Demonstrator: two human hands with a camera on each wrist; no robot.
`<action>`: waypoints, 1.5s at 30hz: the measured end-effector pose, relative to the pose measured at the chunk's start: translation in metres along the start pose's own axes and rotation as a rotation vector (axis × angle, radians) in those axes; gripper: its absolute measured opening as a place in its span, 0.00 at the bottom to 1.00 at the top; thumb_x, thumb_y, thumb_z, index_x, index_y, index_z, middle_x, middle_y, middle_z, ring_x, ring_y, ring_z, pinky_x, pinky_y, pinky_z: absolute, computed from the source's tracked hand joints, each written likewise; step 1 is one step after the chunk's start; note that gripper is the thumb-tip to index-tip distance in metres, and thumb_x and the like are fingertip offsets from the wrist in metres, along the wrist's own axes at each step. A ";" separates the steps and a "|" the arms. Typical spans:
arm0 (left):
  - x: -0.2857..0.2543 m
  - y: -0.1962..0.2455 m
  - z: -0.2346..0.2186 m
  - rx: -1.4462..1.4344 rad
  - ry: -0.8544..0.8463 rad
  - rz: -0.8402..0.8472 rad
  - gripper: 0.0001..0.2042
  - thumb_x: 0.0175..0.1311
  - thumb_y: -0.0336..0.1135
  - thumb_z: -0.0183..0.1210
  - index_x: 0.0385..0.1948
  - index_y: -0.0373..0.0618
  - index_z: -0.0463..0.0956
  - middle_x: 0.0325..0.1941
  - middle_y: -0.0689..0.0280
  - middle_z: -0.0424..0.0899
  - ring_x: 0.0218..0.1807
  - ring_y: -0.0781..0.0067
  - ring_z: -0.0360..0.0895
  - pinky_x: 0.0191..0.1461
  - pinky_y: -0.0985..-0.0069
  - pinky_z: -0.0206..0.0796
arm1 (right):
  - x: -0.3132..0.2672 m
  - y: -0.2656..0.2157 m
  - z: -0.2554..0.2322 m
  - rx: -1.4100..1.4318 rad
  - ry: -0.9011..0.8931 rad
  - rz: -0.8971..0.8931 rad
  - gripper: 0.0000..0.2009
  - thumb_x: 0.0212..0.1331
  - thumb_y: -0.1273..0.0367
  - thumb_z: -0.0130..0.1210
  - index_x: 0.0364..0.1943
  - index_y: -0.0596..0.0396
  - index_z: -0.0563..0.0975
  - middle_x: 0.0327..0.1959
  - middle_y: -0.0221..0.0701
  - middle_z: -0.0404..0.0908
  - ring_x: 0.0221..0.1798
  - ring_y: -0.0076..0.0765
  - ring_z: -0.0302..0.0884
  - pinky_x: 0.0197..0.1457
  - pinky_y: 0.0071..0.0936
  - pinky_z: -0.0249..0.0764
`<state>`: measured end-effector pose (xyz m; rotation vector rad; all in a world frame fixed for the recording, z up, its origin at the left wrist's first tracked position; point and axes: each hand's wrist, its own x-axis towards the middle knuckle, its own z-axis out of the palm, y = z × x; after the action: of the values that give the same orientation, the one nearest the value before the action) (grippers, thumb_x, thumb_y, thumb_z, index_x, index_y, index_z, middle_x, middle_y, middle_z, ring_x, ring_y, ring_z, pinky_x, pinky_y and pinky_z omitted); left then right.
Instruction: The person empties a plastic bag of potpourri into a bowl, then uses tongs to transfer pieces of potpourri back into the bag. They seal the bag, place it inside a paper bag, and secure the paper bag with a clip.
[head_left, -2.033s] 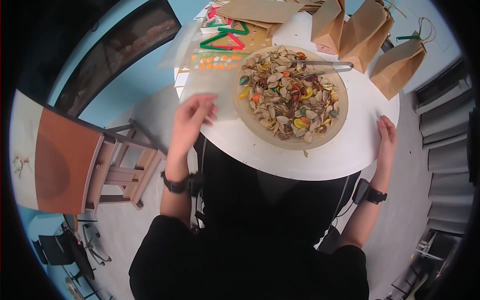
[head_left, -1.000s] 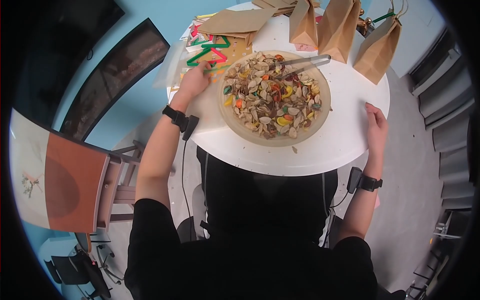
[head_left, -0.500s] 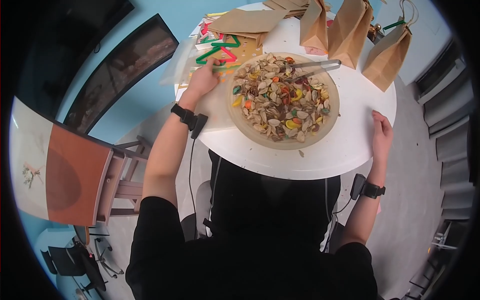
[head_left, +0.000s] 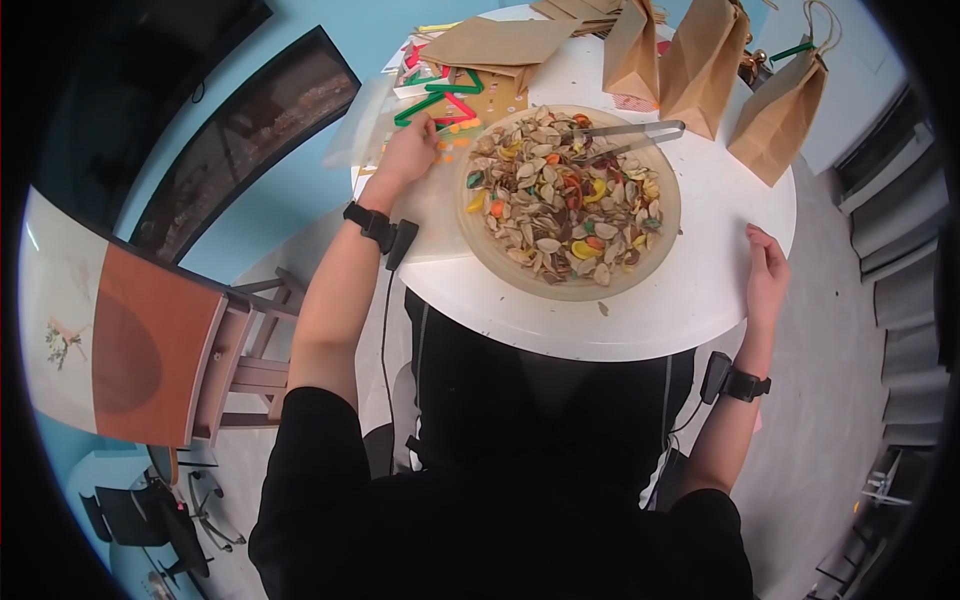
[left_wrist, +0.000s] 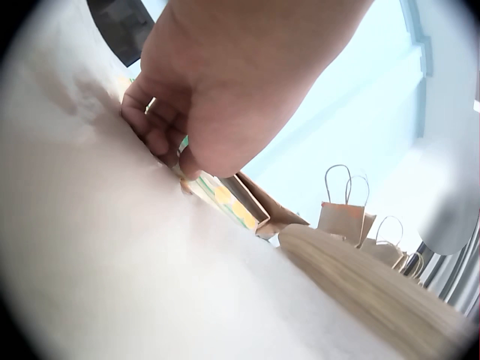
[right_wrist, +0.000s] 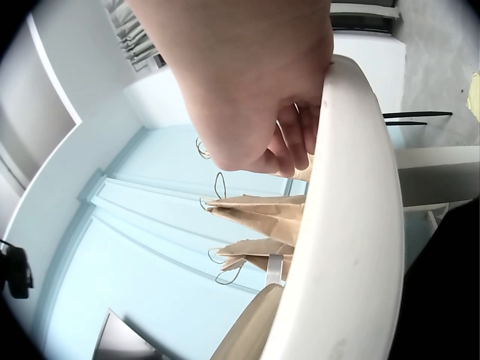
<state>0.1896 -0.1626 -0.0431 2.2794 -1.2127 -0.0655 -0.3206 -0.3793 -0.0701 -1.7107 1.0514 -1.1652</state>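
Note:
At the left of the head view, my left hand [head_left: 408,153] pinches the top edge of a clear plastic bag [head_left: 425,220] with orange spots, beside the bowl. In the left wrist view its curled fingers and thumb [left_wrist: 161,131] meet low over the surface; the fingertips are partly hidden. My right hand [head_left: 767,278] rests at the table's right edge, fingers loosely bent and holding nothing; the right wrist view shows these fingers [right_wrist: 292,139] beside the white rim. Between the hands stands a wide bowl [head_left: 520,279] of mixed dried pieces, with metal tongs [head_left: 650,128] lying across them.
Several upright paper bags [head_left: 777,118] stand at the back right of the round white table [head_left: 560,335]. Flat paper bags [head_left: 500,45] lie at the back left, near green and red strips [head_left: 462,107] and a small white box [head_left: 425,86]. A wooden stool [head_left: 262,375] stands left.
My left hand has moved forward from beside the bowl to the plastic bag's top edge, where the orange spots have shifted slightly up. My right hand stays at the table's edge.

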 end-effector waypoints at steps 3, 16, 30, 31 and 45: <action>-0.006 -0.003 -0.001 -0.072 0.098 0.014 0.05 0.62 0.30 0.55 0.36 0.43 0.71 0.30 0.51 0.83 0.36 0.46 0.81 0.41 0.58 0.70 | -0.002 -0.005 0.001 -0.001 0.005 0.012 0.10 0.68 0.70 0.51 0.41 0.63 0.80 0.48 0.33 0.83 0.53 0.27 0.76 0.62 0.23 0.65; -0.124 0.070 -0.125 -0.511 0.495 0.134 0.09 0.65 0.30 0.60 0.28 0.36 0.71 0.26 0.71 0.77 0.31 0.84 0.75 0.39 0.85 0.65 | 0.001 0.009 -0.002 0.111 0.023 0.005 0.11 0.69 0.68 0.50 0.41 0.62 0.80 0.48 0.34 0.83 0.54 0.29 0.76 0.63 0.26 0.66; -0.218 0.218 -0.124 -0.263 0.036 0.759 0.09 0.51 0.18 0.62 0.29 0.42 0.72 0.28 0.67 0.75 0.26 0.74 0.74 0.33 0.79 0.68 | -0.125 -0.247 0.078 0.344 -0.784 -0.309 0.28 0.53 0.78 0.55 0.62 0.61 0.67 0.28 0.31 0.83 0.30 0.27 0.82 0.41 0.21 0.74; -0.221 0.217 -0.125 -0.283 0.066 0.724 0.09 0.51 0.18 0.61 0.30 0.42 0.72 0.29 0.67 0.75 0.26 0.74 0.74 0.33 0.79 0.68 | -0.129 -0.248 0.081 0.361 -0.742 -0.329 0.26 0.53 0.79 0.52 0.61 0.61 0.68 0.21 0.29 0.82 0.26 0.25 0.81 0.39 0.20 0.74; -0.195 0.167 -0.155 -0.272 0.526 0.214 0.16 0.58 0.21 0.48 0.43 0.37 0.84 0.30 0.63 0.86 0.25 0.82 0.76 0.32 0.84 0.69 | -0.062 -0.229 0.093 0.261 -0.635 -0.373 0.16 0.59 0.76 0.53 0.52 0.57 0.76 0.19 0.26 0.76 0.24 0.19 0.74 0.31 0.21 0.71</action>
<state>-0.0067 -0.0153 0.1295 1.7653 -1.0759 0.3997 -0.2013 -0.2296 0.0990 -1.9164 0.1918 -0.8269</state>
